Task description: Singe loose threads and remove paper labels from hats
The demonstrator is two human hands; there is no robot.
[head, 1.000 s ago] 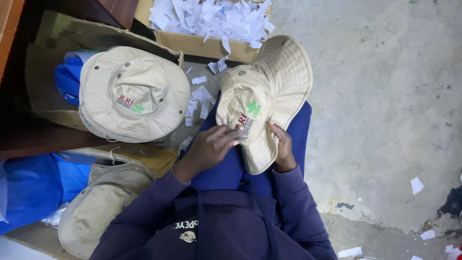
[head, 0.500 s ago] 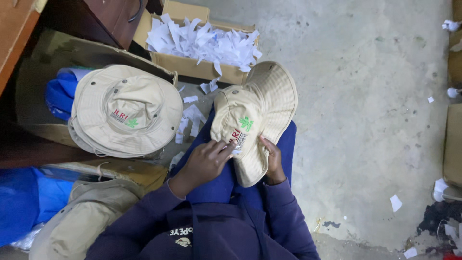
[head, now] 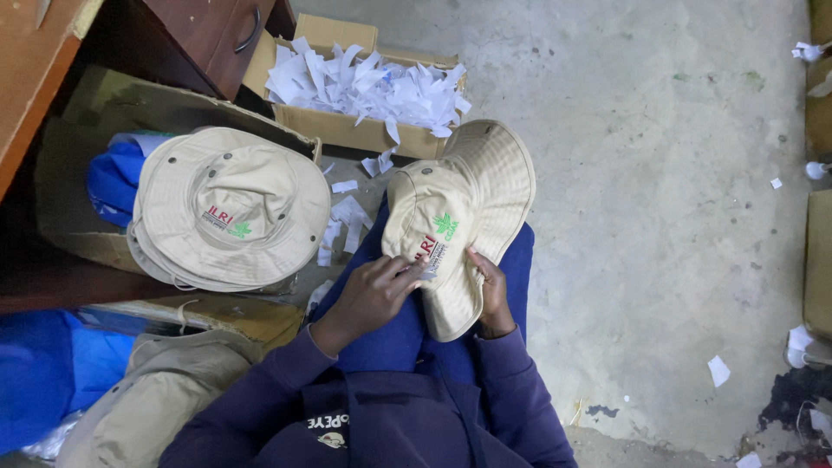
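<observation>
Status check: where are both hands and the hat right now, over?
Left hand fingertips on the printed patch of the beige hat. Right hand grips its brim from below. Hat rests on the lap. Nothing blocking; stack of hats sits apart, to the left.

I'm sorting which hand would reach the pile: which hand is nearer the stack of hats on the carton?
Left. The left hand is on the held hat, beside the stack of hats; the right hand grips the held hat's far edge.

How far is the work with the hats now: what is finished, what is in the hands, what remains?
Looks done: a stack of beige hats with emblems lies on the open carton, and paper scraps fill a box. In hand: the right hand holds one beige hat on the lap while the left hand fingers its emblem. Possibly left: more beige hats at lower left.
</observation>
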